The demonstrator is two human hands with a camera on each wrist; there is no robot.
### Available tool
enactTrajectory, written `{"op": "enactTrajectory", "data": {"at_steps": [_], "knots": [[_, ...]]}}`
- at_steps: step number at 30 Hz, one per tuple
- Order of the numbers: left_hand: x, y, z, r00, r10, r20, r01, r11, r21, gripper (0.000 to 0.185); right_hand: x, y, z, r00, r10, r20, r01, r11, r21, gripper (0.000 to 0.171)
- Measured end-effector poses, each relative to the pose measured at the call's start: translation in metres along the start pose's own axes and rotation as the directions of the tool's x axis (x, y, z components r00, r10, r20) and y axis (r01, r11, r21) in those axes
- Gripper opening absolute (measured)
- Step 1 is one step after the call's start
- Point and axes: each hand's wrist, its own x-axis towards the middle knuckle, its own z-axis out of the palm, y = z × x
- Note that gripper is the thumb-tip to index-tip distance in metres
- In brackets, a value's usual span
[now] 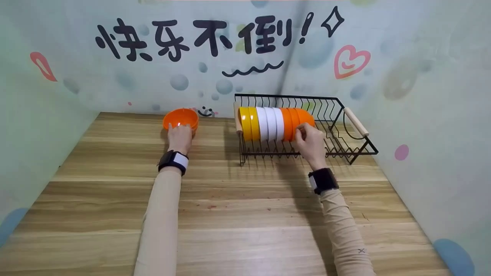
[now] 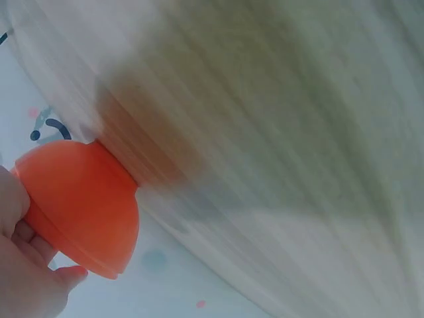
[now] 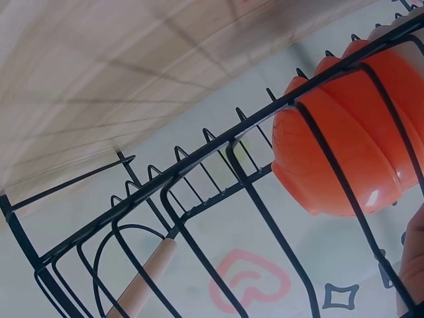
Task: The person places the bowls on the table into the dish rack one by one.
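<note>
The orange bowl looked like glossy plastic, the dish rack black-coated wire, the table matt grained wood.

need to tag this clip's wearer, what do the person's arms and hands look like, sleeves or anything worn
Both arms wear snug beige long sleeves. The left hand is bare, with a black wrist strap carrying a white panel. The right hand is bare too, with a similar black wrist band; its sleeve has a small dark x mark.

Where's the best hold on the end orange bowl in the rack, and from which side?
Pinch the end orange bowl by its rim from the rack's open right side; it stands on edge, nested against its neighbours, only its domed back exposed. The right hand already touches there.
</note>
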Motion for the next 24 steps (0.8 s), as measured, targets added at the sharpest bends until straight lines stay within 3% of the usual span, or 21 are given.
{"op": "enactTrajectory", "data": {"at_steps": [7,17,21,24], "knots": [[-0.001,-0.001,0.001,0.995,0.017,-0.101,-0.013,0.999,0.042,0.021,0.001,0.0,0.0,1.0,-0.007,-0.003,0.007,1.0,0.003,0.012],[-0.006,-0.008,-0.007,0.984,0.043,-0.173,-0.036,0.998,0.046,0.026,0.002,0.001,0.0,1.0,-0.004,-0.001,0.005,1.0,0.018,0.012],[-0.008,-0.008,-0.013,0.97,0.07,-0.232,-0.063,0.997,0.035,0.023,0.001,0.002,-0.001,1.0,0.002,0.008,-0.002,1.0,0.031,0.012],[-0.011,-0.004,-0.018,0.951,0.106,-0.291,-0.106,0.994,0.017,0.019,0.0,0.003,-0.003,1.0,0.006,0.006,-0.007,0.999,0.042,0.012]]}}
